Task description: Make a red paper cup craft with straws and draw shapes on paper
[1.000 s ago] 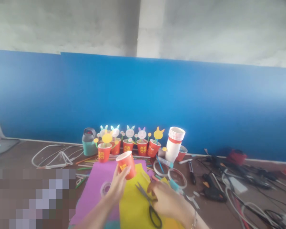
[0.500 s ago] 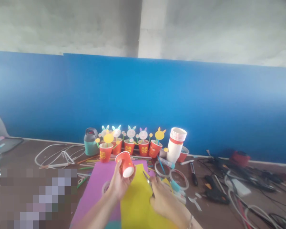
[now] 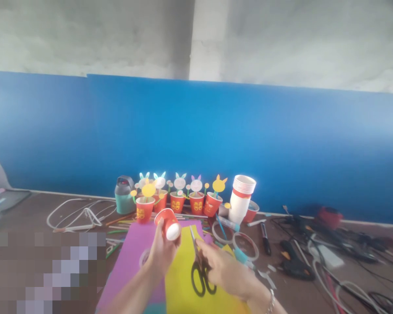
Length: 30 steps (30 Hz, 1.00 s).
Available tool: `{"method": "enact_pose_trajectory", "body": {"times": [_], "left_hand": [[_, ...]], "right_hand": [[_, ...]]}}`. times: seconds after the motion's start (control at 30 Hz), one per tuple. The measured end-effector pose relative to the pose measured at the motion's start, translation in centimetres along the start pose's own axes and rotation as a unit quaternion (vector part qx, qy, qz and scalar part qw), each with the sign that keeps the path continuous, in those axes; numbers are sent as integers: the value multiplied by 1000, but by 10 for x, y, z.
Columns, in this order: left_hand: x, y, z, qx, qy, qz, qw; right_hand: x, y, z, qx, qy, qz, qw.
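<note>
My left hand [image 3: 163, 253] is wrapped round a red paper cup [image 3: 166, 221], which is tilted so that its white base faces me. In my right hand [image 3: 221, 266] is a pair of scissors [image 3: 198, 279], gripped near the pivot. Its blades point up and away, and its black handle loops hang below my fingers. Both hands are above a yellow sheet [image 3: 183, 294] and a purple sheet [image 3: 131, 266] of paper. A roll of clear tape [image 3: 144, 258] lies on the purple sheet, partly hidden by my left wrist.
Several red cups [image 3: 177, 203] with paper animal figures stand along the blue partition [image 3: 183, 122]. Right of them are a stack of white cups [image 3: 240, 200], tape rolls [image 3: 245, 246], a black marker [image 3: 266, 240], a glue gun [image 3: 296, 261] and tangled cables. A teal bottle [image 3: 124, 198] stands left.
My right hand has turned the scissors, so the black handle loops now show below it and the blades point more upward. My left hand has shifted the cup slightly left and turned its base.
</note>
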State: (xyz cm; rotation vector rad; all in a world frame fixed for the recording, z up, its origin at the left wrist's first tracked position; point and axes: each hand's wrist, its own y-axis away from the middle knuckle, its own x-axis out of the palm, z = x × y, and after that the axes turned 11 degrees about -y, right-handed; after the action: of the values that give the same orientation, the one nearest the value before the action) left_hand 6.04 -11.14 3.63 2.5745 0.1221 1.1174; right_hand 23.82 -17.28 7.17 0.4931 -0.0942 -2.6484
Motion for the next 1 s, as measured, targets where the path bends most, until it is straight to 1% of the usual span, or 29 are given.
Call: {"method": "enact_pose_trajectory", "body": {"times": [0.1,0.17,0.23,0.3,0.4,0.47,0.53,0.63,0.7,0.73,0.8,0.93,1.0], "left_hand": [[-1,-2,1,4,8,0,1000],[-2,-4,2,2,11,4,1000],[-3,-4,2,8,11,12,1000],[-4,-3,2,10,10,17,1000],[-4,-2,1,-10,8,13,1000],[-4,-1,2,-20,7,13,1000],[-4,-2,3,-20,10,13,1000],[-5,-5,5,-22,13,-1,1000],[-5,-6,5,-25,11,-7,1000],[-5,-6,5,-24,10,-3,1000],[-5,-6,4,-17,6,0,1000],[-4,-5,4,13,-7,-5,1000],[-4,-4,6,20,-14,5,1000]], "right_hand": [[-2,6,6,13,73,10,997],[-2,8,9,14,90,28,995],[-2,9,11,23,84,53,995],[0,7,12,30,39,72,996],[3,2,9,23,-91,80,992],[5,-2,4,12,-159,65,985],[6,-4,-2,2,-171,40,984],[9,-5,-4,-5,-101,7,995],[12,-5,-1,-14,-11,-42,999],[14,-5,1,-19,40,-70,997],[19,-6,2,-35,134,-117,983],[33,-13,-9,-76,251,-140,955],[39,-17,-14,-60,300,-159,939]]}}
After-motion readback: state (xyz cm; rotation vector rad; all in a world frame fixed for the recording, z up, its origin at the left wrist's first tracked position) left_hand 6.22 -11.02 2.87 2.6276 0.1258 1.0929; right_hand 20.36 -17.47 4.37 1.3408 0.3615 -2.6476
